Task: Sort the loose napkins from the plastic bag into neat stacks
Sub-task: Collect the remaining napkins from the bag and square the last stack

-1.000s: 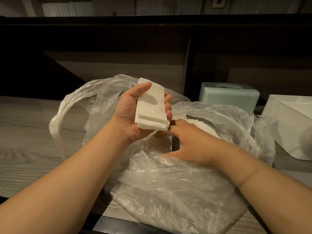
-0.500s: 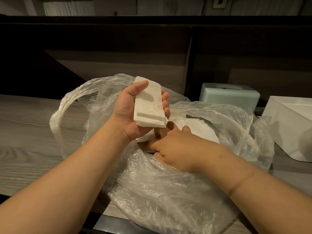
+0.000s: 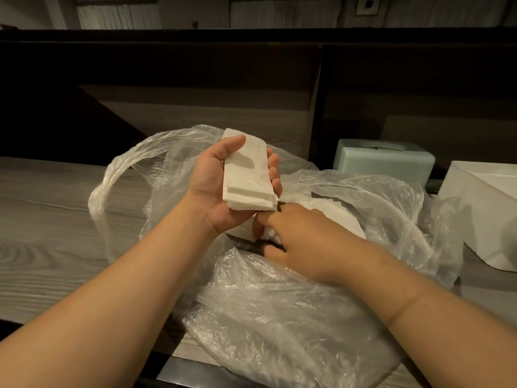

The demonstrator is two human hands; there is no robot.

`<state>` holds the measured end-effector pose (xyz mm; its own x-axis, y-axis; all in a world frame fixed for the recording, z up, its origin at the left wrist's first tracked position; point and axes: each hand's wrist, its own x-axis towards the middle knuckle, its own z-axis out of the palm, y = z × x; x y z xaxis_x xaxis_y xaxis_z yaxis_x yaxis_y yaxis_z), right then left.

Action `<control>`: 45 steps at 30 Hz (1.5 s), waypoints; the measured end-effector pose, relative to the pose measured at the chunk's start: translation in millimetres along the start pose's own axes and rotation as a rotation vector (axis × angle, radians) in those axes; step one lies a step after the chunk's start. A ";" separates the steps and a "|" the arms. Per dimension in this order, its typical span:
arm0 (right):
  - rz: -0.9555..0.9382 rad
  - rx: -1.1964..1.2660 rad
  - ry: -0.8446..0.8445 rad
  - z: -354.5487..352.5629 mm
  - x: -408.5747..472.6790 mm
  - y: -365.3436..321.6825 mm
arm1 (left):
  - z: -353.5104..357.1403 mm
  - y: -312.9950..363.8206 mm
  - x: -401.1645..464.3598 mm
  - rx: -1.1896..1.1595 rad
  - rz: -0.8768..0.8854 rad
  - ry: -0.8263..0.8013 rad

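Observation:
A clear plastic bag [image 3: 279, 309] lies open on the wooden counter. My left hand [image 3: 215, 189] is raised above it, palm up, and grips a small stack of folded white napkins [image 3: 247, 175] between thumb and fingers. Just below that stack, my right hand [image 3: 302, 245] reaches into the bag's mouth, its fingers curled round a loose white napkin [image 3: 270, 236]. More white napkins [image 3: 335, 217] lie inside the bag beyond my right hand, partly hidden by the plastic.
A pale green tissue box [image 3: 386, 161] stands at the back right, and a white container [image 3: 486, 208] beside it at the right edge. The grey wooden counter [image 3: 50, 228] stretches left of the bag. A dark partition rises behind.
My right hand has slid left and nearer inside the bag, and its fingers now close on a loose napkin under the stack. My left hand has barely moved with its stack.

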<state>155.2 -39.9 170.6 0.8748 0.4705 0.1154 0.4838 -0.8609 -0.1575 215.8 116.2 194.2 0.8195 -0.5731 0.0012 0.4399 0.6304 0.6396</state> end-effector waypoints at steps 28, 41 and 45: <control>0.258 0.823 0.296 -7.3 3.2 33.6 | -7.5 6.5 1.1 -0.076 0.026 -0.005; 0.401 1.121 0.214 -46.8 -11.4 35.9 | -4.9 3.8 1.9 0.164 0.103 0.060; 0.522 1.332 0.331 -50.1 -8.7 34.9 | -0.9 -7.2 5.0 0.665 0.209 0.219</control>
<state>163.2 -83.7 213.3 0.9972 -0.0544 -0.0513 -0.0524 -0.0188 -0.9984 217.1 109.3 188.8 0.9471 -0.3141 0.0654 0.0069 0.2237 0.9746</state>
